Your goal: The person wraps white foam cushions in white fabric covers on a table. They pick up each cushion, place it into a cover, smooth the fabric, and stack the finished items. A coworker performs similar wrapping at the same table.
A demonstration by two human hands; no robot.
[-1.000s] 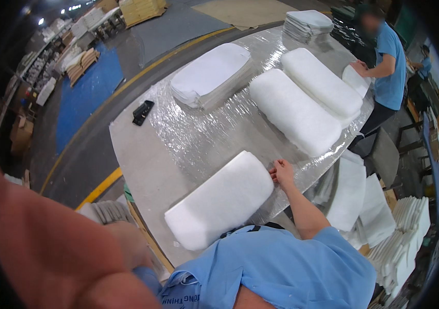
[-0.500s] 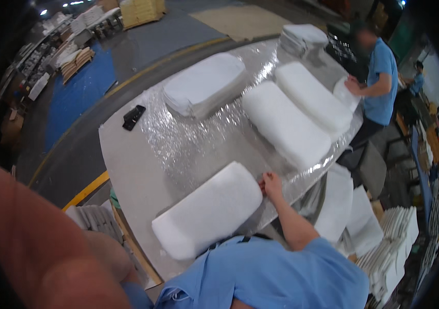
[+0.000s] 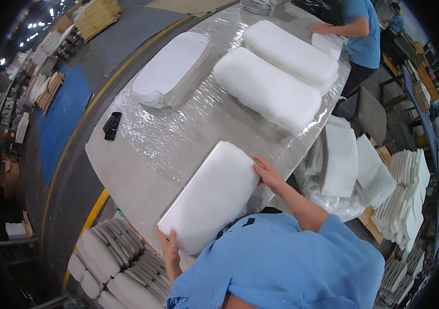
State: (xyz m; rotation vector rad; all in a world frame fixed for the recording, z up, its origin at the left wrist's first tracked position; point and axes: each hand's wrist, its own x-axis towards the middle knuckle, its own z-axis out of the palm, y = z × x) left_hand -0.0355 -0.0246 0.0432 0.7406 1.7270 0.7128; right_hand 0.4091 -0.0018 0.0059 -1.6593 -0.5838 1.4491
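Close to my body, a thick white rounded pad point(image 3: 214, 193), perhaps a layered stack, lies at a slant on the plastic-covered table point(image 3: 127, 170). My left hand point(image 3: 169, 247) grips its near left corner, thumb on top and fingers along the edge. At the far right end, my right hand point(image 3: 270, 175) holds the side edge with bent fingers; some fingertips are hidden against the pad. Two similar fluffy white pads point(image 3: 268, 87) lie side by side farther right. A flat-topped white stack point(image 3: 170, 67) sits at the far left of the table.
A black handheld object point(image 3: 111, 126) lies near the left table edge. Grey pads point(image 3: 121, 257) are piled below left. White sheets point(image 3: 340, 159) and a chair point(image 3: 366, 113) stand beyond the right edge. A co-worker's hand point(image 3: 321, 28) rests on a white piece.
My left hand has come down from in front of the camera onto the pad's near corner. My right hand stays at the other end. The view has shifted.
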